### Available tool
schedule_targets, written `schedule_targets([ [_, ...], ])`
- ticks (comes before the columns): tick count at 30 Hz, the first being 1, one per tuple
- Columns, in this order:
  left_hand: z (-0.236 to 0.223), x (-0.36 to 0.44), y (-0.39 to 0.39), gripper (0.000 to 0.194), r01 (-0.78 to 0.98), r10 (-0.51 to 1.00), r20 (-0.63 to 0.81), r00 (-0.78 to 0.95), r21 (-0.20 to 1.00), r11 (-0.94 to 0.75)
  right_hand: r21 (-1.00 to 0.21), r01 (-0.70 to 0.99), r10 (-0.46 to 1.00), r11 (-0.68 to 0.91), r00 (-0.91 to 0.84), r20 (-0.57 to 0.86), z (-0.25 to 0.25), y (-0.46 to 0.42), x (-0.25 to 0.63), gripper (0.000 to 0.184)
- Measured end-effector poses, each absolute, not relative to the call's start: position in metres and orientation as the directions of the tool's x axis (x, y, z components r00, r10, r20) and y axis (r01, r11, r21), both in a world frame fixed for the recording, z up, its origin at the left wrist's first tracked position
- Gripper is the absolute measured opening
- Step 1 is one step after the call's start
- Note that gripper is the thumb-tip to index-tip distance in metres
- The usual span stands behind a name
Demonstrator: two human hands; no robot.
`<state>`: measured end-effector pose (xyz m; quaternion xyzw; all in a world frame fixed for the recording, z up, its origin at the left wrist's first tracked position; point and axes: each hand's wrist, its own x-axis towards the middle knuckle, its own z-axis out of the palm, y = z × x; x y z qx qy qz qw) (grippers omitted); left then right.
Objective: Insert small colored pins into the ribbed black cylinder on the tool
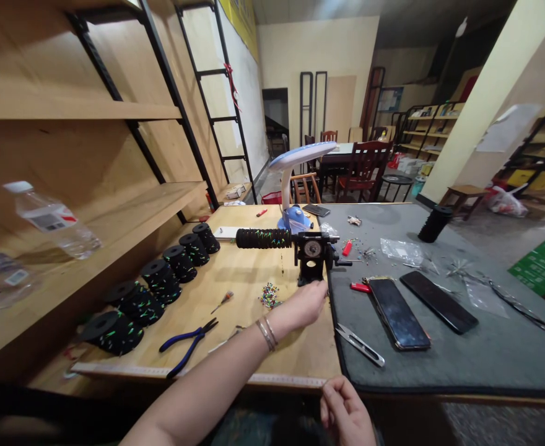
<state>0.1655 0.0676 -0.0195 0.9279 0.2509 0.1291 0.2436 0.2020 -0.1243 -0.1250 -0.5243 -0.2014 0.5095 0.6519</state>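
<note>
Head view: unreadable ruler markings (295,380) near right hand (347,412)

1. Winder (310,251) stands on the table (239,275), by the left edge of the mat (440,365); roll (263,238) mounted on its left.
2. Lamp (287,191) stands behind the winder.
3. Spools (178,263) stand in a row along the table's left side, beside the shelf (75,110).
4. Beads (269,296) lie left of the winder's base; pliers (200,332) lie nearer the front, further left.
5. Ruler (291,380) lies along the table's front edge.
6. On the mat: snips (363,347) at left, two phones (399,313) side by side to their right.
7. Bottles (52,220) are on the shelf.
</note>
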Motion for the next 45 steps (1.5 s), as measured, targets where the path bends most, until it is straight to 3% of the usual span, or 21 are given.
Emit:
schedule_targets([
  [4,-0.015,0.139,0.050,0.010,0.337,0.525,0.150,0.838,0.614,-0.714,-0.894,-0.446,0.862,-0.049,0.433,-0.263,-0.122,-0.123,0.198,0.052],
  [10,-0.029,0.106,0.024,0.014,0.237,0.564,0.164,0.809,0.788,-0.569,-0.904,-0.427,0.811,0.002,0.529,-0.248,-0.117,-0.123,0.189,0.051],
  [13,-0.041,0.092,0.012,0.016,0.149,0.654,0.057,0.754,0.955,-0.255,-0.910,-0.415,0.813,0.005,0.531,-0.237,-0.115,-0.124,0.187,0.050],
  [15,-0.048,0.083,0.002,0.018,0.072,0.707,-0.071,0.703,0.997,0.028,-0.921,-0.389,0.828,-0.008,0.514,-0.225,-0.112,-0.124,0.186,0.049],
  [19,-0.060,0.067,-0.020,0.035,-0.127,0.728,-0.311,0.612,0.869,0.478,-0.944,-0.322,0.902,-0.069,0.384,-0.197,-0.104,-0.126,0.184,0.048],
  [23,-0.072,0.055,-0.036,0.037,-0.288,0.640,-0.467,0.610,0.622,0.729,-0.954,-0.277,0.952,-0.116,0.244,-0.187,-0.094,-0.125,0.178,0.043],
  [29,-0.082,0.044,-0.038,0.025,-0.333,0.557,-0.413,0.721,0.497,0.801,-0.967,-0.249,0.971,-0.056,0.211,-0.111,-0.085,-0.124,0.166,0.040],
  [35,-0.082,0.041,-0.037,0.023,-0.399,0.540,-0.462,0.704,0.372,0.838,-0.971,-0.235,0.979,-0.048,0.179,-0.092,-0.087,-0.122,0.160,0.043],
  [45,-0.078,0.043,-0.040,0.028,-0.429,0.555,-0.510,0.657,0.352,0.832,-0.961,-0.257,0.984,-0.105,0.116,-0.138,-0.085,-0.115,0.159,0.033],
])
